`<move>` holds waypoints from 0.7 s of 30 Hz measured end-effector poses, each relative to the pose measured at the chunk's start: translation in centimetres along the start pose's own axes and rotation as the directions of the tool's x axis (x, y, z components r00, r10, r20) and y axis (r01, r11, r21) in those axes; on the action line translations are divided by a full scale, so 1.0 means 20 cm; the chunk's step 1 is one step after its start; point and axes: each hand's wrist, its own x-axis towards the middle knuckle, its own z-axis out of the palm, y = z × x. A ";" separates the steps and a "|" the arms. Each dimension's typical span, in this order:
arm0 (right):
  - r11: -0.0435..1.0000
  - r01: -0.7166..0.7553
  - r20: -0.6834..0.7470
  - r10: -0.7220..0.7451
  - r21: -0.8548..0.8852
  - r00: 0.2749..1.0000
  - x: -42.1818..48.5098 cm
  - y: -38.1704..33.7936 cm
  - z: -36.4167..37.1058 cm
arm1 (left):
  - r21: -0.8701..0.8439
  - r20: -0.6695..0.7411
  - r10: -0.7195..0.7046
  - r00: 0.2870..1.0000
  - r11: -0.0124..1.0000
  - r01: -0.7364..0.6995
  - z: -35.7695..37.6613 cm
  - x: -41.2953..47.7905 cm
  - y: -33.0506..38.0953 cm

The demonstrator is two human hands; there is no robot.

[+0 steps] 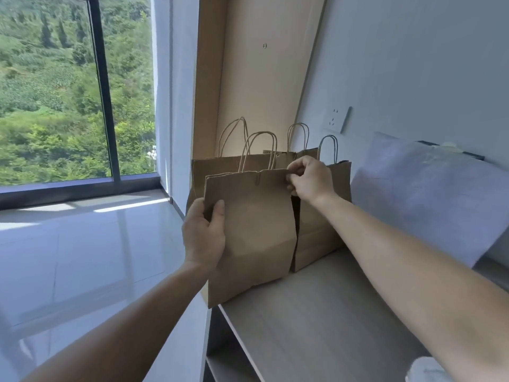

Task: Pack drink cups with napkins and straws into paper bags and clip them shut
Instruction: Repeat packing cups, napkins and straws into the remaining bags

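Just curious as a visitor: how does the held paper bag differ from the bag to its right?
The left hand grips the held bag and the right hand pinches its top; the right bag stands unheld. The held bag juts past the shelf edge; the right bag sits fully on it. Both are brown paper with handles.

Your front bag [256, 230] is matt brown kraft paper, lightly creased, with a rough-cut top edge. The bags behind it [316, 238] look the same. Their handles [260, 133] are twisted paper cord. The shelf top [316, 312] near you is pale wood-grain board, smooth and matt. On the left, the floor [96, 244] is glossy tile that mirrors the window light. Far right, the pillow [427, 194] is white cloth and the socket [336, 119] is smooth white plastic.
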 end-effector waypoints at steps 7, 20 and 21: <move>0.999 0.032 -0.061 -0.034 -0.034 0.998 0.05 0.01 -0.04 | -0.034 0.024 -0.022 0.999 0.999 0.023 0.10 0.00 -0.03; 0.997 0.072 -0.114 -0.075 -0.034 0.991 -0.11 0.05 -0.06 | 0.041 -0.021 0.241 0.970 0.970 -0.240 0.07 -0.04 0.01; 0.996 0.086 -0.123 -0.090 -0.031 0.988 -0.13 0.06 -0.07 | 0.140 -0.023 0.400 0.916 0.909 -0.393 0.07 -0.04 0.02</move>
